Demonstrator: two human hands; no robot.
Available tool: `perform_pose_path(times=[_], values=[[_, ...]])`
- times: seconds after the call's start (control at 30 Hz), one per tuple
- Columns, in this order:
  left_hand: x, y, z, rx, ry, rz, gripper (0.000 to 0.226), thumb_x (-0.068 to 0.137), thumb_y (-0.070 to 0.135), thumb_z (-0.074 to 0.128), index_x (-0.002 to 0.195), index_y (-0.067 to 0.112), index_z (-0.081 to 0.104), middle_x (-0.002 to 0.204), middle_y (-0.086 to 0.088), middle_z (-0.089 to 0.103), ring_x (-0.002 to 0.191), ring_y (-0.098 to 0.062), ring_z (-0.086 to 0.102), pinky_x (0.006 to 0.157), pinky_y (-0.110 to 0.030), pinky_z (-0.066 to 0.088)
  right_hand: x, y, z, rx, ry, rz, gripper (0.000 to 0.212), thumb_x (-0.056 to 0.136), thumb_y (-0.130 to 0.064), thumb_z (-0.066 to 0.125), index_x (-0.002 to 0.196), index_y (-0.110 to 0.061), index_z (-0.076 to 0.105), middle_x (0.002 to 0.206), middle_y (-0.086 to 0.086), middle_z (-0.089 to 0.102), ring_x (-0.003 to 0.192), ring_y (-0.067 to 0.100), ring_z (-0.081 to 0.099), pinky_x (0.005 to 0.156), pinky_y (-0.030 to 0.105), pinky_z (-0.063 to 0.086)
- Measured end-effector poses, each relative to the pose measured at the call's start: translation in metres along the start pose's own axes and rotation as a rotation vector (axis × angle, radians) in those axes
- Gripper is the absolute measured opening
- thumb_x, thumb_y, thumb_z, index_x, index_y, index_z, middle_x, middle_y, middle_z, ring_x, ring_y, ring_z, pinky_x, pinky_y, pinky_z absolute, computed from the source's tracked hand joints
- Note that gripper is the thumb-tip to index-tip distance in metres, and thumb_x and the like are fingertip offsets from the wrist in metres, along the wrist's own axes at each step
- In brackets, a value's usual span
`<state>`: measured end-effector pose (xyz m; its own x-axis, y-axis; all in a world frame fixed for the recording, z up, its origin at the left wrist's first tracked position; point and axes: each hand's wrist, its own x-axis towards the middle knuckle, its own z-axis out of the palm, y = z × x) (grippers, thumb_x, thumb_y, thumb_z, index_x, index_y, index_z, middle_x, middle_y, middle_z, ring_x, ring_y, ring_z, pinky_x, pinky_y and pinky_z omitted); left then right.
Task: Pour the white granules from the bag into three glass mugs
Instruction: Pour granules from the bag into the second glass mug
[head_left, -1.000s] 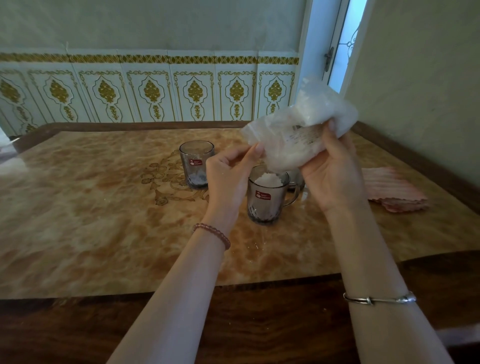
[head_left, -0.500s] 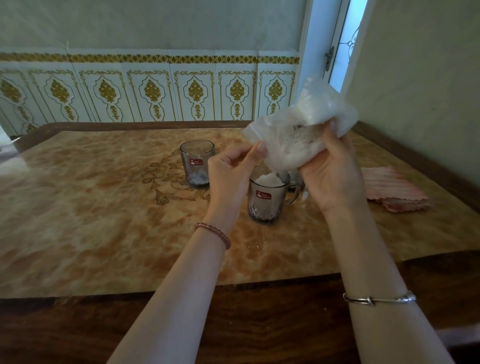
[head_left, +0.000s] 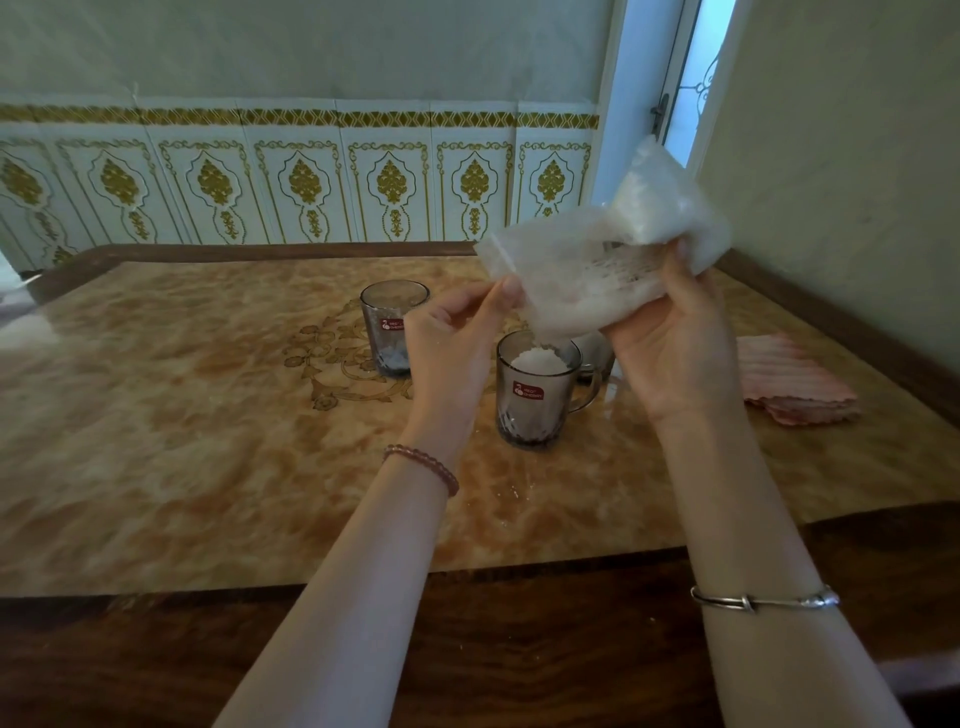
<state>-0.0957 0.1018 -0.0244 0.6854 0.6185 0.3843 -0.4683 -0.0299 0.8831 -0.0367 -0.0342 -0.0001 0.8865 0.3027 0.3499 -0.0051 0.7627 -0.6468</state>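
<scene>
A clear plastic bag (head_left: 597, 260) of white granules is tilted mouth-down over the near glass mug (head_left: 535, 400), which is heaped with white granules up to its rim. My right hand (head_left: 675, 353) grips the bag from below. My left hand (head_left: 457, 343) pinches the bag's lower left corner by its mouth. A second mug (head_left: 387, 327) stands behind my left hand with a small layer of granules at its bottom. A third mug (head_left: 595, 358) is mostly hidden behind the near mug and my right hand.
The mugs stand on a glossy marble-patterned table (head_left: 182, 415) with a dark wooden rim. A folded pink cloth (head_left: 795, 384) lies at the right. A few spilled granules (head_left: 519, 491) dot the table in front of the near mug. Walls close off the back and right.
The bag and both hands have stayed nearly still over the near mug. The heap of granules in it looks much the same.
</scene>
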Motion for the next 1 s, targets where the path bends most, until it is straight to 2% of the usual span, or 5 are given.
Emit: perform_pose_path(times=[0.27,0.5,0.73,0.87,1.0], values=[[0.001,0.004,-0.003,0.0,-0.002,0.016,0.022,0.083,0.02,0.072,0.094,0.002,0.075,0.092,-0.008,0.075,0.092,-0.018,0.069,0.079,-0.022,0.055,0.003,0.003,-0.003,0.05,0.01,0.017,0.049,0.102,-0.017,0.04,0.148,-0.003,0.032,0.141,0.021,0.049,0.13,0.035,0.05,0.102,0.056,0.046],[-0.003,0.005,0.001,0.068,-0.063,0.017,0.024,0.089,0.028,0.064,0.101,0.01,0.073,0.096,0.001,0.075,0.095,-0.005,0.068,0.075,-0.01,0.049,0.004,0.006,-0.007,0.172,0.095,0.063,0.046,0.102,-0.021,0.041,0.146,-0.007,0.038,0.14,0.018,0.053,0.122,0.032,0.059,0.087,0.051,0.055],[-0.005,0.002,0.004,0.193,-0.144,-0.054,0.027,0.09,0.041,0.058,0.102,0.021,0.071,0.095,0.012,0.073,0.092,0.006,0.065,0.073,-0.007,0.048,0.003,0.006,-0.008,0.277,0.091,0.08,0.041,0.103,-0.021,0.038,0.139,-0.004,0.045,0.125,0.016,0.062,0.114,0.03,0.063,0.092,0.052,0.053],[-0.005,-0.003,0.003,0.276,-0.19,-0.055,0.05,0.07,0.048,0.073,0.111,0.018,0.069,0.107,0.009,0.07,0.105,-0.006,0.063,0.093,-0.031,0.052,0.002,0.008,-0.007,0.307,0.106,0.091,0.037,0.103,-0.022,0.038,0.134,-0.005,0.049,0.126,0.016,0.064,0.116,0.032,0.063,0.096,0.055,0.05],[-0.004,-0.012,0.002,0.442,-0.22,-0.017,0.053,0.06,0.059,0.079,0.107,0.036,0.067,0.117,0.016,0.064,0.124,-0.012,0.05,0.105,-0.049,0.039,0.001,0.01,-0.008,0.38,0.116,0.118,0.036,0.104,-0.021,0.038,0.134,-0.006,0.051,0.132,0.017,0.061,0.123,0.033,0.058,0.097,0.055,0.048]])
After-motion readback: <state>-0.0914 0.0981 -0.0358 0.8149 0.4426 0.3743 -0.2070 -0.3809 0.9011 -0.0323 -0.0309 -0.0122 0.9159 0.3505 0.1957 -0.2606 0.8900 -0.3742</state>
